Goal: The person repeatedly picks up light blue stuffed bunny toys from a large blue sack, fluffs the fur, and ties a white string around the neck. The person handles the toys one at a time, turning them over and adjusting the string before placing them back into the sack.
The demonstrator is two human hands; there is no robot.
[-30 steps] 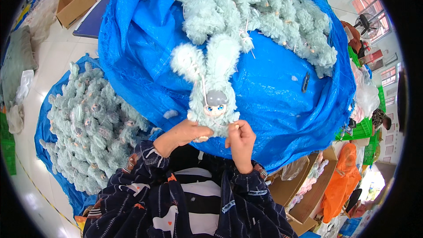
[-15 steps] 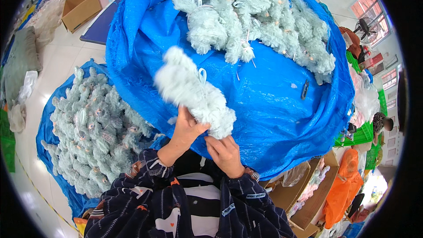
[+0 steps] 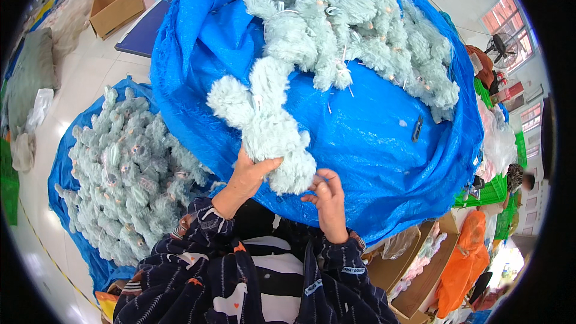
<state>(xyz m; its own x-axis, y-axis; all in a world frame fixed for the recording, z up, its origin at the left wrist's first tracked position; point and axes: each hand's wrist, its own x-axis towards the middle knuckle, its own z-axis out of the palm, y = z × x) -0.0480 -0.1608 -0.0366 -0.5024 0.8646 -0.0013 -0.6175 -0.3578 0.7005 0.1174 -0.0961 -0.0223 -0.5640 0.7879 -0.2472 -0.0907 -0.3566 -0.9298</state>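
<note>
A fluffy pale grey-green plush toy point(image 3: 273, 132) hangs over the near left part of the blue sheet. My left hand point(image 3: 247, 174) is closed round its near side, thumb on top of the fur. Close by the toy's lower right end is my right hand point(image 3: 329, 199), fingers bent and apart, with nothing visible in it. Whether its fingertips touch the fur I cannot tell. Several similar plush toys point(image 3: 360, 30) lie heaped at the far side of the blue sheet point(image 3: 360, 162), some with thin white strips.
A large pile of the same plush toys point(image 3: 123, 180) rests on another blue sheet at the left. A small dark elongated object point(image 3: 417, 129) lies on the right of the blue sheet. An open cardboard box point(image 3: 117, 7) stands far left; green crates point(image 3: 495, 191) are at the right.
My right hand has come away from the toy's near end, moving right, and its fingers have parted. The toy's far end has spread into two limbs. My left hand keeps its hold.
</note>
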